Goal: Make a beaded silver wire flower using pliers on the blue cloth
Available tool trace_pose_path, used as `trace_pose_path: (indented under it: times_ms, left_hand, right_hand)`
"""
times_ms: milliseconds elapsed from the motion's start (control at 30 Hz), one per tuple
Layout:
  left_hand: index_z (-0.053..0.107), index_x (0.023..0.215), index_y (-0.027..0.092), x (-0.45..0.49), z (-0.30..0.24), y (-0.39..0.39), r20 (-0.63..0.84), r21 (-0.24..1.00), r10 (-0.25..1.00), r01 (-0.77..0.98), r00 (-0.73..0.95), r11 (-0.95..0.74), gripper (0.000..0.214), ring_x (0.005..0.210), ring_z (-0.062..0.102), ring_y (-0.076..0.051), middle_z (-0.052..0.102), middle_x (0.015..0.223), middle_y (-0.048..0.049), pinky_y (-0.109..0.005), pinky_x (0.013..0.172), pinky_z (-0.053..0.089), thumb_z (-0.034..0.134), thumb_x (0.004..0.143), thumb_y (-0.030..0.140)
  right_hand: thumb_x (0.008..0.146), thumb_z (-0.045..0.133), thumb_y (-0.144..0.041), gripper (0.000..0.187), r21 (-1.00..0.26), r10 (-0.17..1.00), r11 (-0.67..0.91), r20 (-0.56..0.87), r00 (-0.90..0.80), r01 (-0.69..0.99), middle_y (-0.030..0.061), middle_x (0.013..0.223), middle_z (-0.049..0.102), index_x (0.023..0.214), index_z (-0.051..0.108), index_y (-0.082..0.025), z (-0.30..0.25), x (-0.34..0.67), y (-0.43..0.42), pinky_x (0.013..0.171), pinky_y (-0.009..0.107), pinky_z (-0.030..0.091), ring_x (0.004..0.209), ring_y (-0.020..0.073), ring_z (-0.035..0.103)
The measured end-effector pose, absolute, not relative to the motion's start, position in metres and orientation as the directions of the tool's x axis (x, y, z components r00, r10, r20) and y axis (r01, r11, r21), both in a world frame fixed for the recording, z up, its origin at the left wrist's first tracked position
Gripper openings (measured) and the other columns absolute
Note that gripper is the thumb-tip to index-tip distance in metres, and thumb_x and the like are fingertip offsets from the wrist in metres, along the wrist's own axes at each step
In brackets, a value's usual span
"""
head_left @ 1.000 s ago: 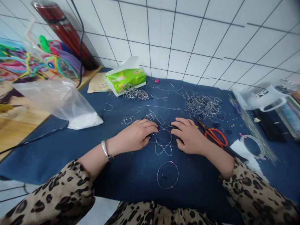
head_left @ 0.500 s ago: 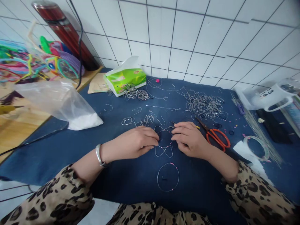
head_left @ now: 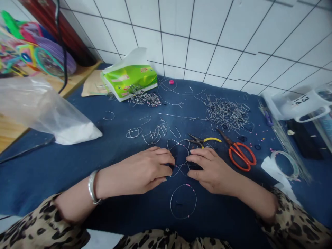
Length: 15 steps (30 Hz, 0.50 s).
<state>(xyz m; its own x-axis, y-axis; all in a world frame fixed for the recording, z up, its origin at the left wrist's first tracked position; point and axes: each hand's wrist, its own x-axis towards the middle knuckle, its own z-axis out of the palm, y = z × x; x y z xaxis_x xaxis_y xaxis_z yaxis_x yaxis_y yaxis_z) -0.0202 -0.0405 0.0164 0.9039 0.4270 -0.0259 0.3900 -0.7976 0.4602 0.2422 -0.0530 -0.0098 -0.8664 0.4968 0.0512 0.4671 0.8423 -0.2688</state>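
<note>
My left hand (head_left: pixel 144 170) and my right hand (head_left: pixel 210 168) rest on the blue cloth, facing each other. Between them lies a wire flower shape (head_left: pixel 180 155) made of a ring with looped petals. The fingertips of both hands pinch its lower part, one on each side. A loose wire ring with pink beads (head_left: pixel 183 201) lies just below the hands, untouched. Small pliers with yellow handles (head_left: pixel 203 140) lie just beyond my right hand.
Orange scissors (head_left: pixel 240 152) lie right of the pliers. A heap of bent wires (head_left: pixel 227 114) sits behind, a green tissue pack (head_left: pixel 129 81) at the back, a clear plastic bag (head_left: pixel 46 110) at left, a tape roll (head_left: pixel 285 162) and white mug (head_left: pixel 303 105) at right.
Both hands have drawn closer to me and closed in on the lower part of the wire flower. The yellow-handled pliers are now uncovered. The camera has tilted and shifted.
</note>
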Motion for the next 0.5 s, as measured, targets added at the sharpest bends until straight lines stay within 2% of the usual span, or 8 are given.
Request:
trace_pose_path:
  times_ms: [333, 500]
  left_hand:
    - [0.063, 0.086, 0.021, -0.0202, 0.0133, -0.0397, -0.018, 0.483, 0.437, 0.391, 0.899, -0.783, 0.009, 0.104, 0.051, -0.022, 0.060, 0.105, -0.0048, -0.037, 0.092, 0.039, 0.054, 0.084, 0.020]
    - [0.063, 0.092, 0.021, -0.0229, 0.0143, -0.0354, 0.043, 0.471, 0.485, 0.410, 0.874, -0.781, 0.012, 0.107, 0.050, -0.021, 0.060, 0.109, -0.0044, -0.036, 0.094, 0.039, 0.052, 0.085, 0.021]
  right_hand:
    - [0.078, 0.052, -0.017, 0.022, -0.317, 0.520, 0.820, 0.068, -0.851, 0.476, 0.0063, 0.125, 0.049, 0.097, 0.061, -0.025, -0.0104, 0.2446, -0.0528, 0.097, 0.047, 0.029, 0.126, 0.0266, 0.030]
    - [0.079, 0.050, -0.015, 0.025, -0.314, 0.566, 0.810, 0.199, -0.800, 0.495, 0.0054, 0.117, 0.056, 0.099, 0.062, -0.022, -0.0143, 0.2463, -0.0538, 0.098, 0.045, 0.029, 0.122, 0.0246, 0.037]
